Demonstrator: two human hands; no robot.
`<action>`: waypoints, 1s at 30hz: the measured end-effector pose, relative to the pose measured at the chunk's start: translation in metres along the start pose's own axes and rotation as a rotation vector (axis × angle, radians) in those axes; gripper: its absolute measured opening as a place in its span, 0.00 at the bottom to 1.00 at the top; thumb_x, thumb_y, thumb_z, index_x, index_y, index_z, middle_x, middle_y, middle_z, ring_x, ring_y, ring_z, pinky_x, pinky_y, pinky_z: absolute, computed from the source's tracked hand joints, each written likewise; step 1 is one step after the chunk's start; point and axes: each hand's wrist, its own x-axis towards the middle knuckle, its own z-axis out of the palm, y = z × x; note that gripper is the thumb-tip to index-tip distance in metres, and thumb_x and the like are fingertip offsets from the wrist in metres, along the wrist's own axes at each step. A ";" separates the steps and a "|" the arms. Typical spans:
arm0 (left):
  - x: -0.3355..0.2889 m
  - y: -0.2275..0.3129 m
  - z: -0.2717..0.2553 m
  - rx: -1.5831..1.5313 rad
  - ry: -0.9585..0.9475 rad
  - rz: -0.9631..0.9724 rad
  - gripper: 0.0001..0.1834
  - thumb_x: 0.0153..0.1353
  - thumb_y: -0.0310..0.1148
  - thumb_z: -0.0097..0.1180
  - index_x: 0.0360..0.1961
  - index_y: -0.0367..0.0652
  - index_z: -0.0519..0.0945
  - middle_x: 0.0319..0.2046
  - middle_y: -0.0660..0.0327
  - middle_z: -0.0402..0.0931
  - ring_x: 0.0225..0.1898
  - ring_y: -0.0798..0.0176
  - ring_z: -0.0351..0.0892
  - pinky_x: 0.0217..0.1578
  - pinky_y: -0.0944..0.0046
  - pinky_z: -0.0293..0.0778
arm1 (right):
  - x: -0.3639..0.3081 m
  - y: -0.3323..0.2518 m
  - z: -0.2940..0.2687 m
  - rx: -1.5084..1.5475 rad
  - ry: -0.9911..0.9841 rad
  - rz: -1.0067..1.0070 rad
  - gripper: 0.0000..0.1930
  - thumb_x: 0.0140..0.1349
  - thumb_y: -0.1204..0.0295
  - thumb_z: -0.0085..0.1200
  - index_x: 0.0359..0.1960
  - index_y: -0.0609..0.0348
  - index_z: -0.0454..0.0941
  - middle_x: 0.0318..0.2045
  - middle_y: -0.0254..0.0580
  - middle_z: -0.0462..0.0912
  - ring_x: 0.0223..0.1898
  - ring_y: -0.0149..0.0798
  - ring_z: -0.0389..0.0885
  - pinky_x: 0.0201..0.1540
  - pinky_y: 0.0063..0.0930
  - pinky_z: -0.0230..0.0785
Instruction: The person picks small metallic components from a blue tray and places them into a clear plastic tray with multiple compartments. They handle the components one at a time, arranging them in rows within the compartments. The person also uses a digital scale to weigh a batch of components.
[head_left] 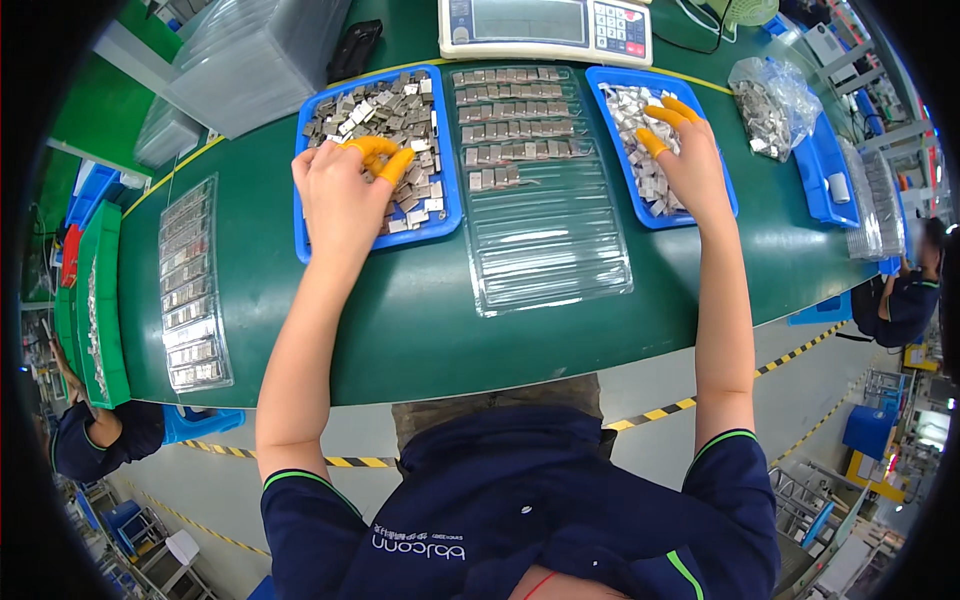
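Both my hands wear orange finger cots. My left hand point(340, 198) is over the left blue tray point(451, 190), which holds many small rectangular metal pieces point(385, 105). Its thumb and fingertips come close together among the pieces; whatever is between them is hidden. Over the right blue tray point(682, 221) my right hand point(690, 160) reaches in with thumb and fingers apart, touching or just above shiny silvery pieces point(650, 185). Between the trays lies a clear plastic blister tray point(550, 250) with grooves. Metal pieces fill its far rows, and the fifth row is partly filled from the left.
Behind the trays stands a digital scale point(545, 30). A filled blister tray point(190, 290) and a green bin point(100, 310) are at left, near stacked clear trays point(245, 60). At right are a bag of pieces point(765, 115) and a blue bin point(825, 170). Other people sit on both sides.
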 end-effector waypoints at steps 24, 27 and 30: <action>0.003 -0.005 0.002 -0.542 -0.158 -0.190 0.10 0.55 0.26 0.59 0.38 0.34 0.81 0.32 0.54 0.81 0.30 0.62 0.80 0.31 0.68 0.74 | 0.000 0.027 0.003 0.431 0.285 0.357 0.11 0.55 0.74 0.60 0.40 0.61 0.82 0.36 0.41 0.84 0.39 0.32 0.83 0.42 0.22 0.72; 0.012 0.005 -0.012 -1.070 -0.275 -0.465 0.11 0.60 0.23 0.54 0.42 0.28 0.78 0.37 0.50 0.80 0.35 0.63 0.82 0.34 0.72 0.78 | 0.005 0.021 -0.001 0.473 0.365 0.298 0.11 0.55 0.70 0.61 0.40 0.56 0.83 0.34 0.42 0.84 0.35 0.32 0.83 0.41 0.22 0.73; 0.009 0.002 -0.006 -1.273 -0.274 -0.526 0.12 0.59 0.22 0.54 0.43 0.27 0.77 0.37 0.50 0.80 0.38 0.61 0.82 0.37 0.71 0.78 | 0.019 -0.008 -0.018 0.396 0.441 0.234 0.11 0.57 0.68 0.59 0.42 0.53 0.83 0.32 0.41 0.84 0.33 0.32 0.82 0.39 0.22 0.72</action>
